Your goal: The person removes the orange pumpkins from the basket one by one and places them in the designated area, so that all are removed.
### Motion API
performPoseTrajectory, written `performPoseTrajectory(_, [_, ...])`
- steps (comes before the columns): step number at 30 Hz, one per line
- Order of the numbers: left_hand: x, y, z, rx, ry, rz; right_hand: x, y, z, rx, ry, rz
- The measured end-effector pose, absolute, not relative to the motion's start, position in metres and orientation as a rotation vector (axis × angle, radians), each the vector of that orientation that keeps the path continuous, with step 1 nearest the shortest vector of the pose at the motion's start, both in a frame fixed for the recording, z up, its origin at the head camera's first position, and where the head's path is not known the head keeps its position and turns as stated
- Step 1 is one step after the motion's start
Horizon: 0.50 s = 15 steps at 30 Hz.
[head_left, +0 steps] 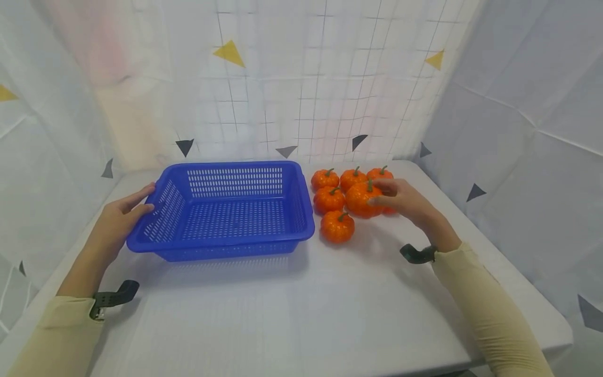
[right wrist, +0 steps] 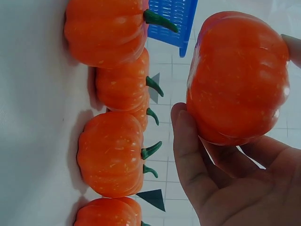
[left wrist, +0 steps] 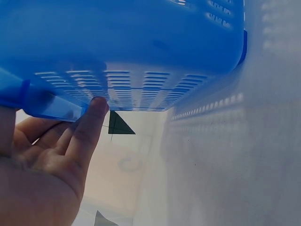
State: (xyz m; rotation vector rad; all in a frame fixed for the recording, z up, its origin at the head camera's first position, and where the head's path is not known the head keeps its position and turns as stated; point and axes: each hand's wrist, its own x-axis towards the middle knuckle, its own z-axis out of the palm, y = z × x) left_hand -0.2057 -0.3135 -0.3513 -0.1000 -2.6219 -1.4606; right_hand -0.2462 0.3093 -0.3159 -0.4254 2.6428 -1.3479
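Observation:
My left hand (head_left: 115, 220) grips the left rim of a blue perforated plastic basket (head_left: 221, 243); its fingers (left wrist: 89, 127) reach under the rim against the outer wall. The basket stands upright and has nothing inside. My right hand (head_left: 406, 200) holds a small orange pumpkin (head_left: 360, 200) with a green stem, thumb on one side and fingers on the other. In the right wrist view this pumpkin (right wrist: 239, 80) is raised off the table, apart from the others. Several similar pumpkins (head_left: 337, 226) sit on the table right of the basket, one partly hidden behind the held one.
A white-covered table (head_left: 282, 314) bears everything. White sheets with grid lines and yellow and dark triangles hang behind it (head_left: 273, 104) and at both sides. The nearest pumpkins sit close to the basket's right rim.

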Motion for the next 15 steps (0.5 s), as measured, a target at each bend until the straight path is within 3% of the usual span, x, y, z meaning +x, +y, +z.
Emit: performPoseTrajectory(15, [-0.203, -0.313, -0.351, -0.109, -2.622, -1.469, -0.246, 0.319, -0.327, -0.376, 2.639, -1.309])
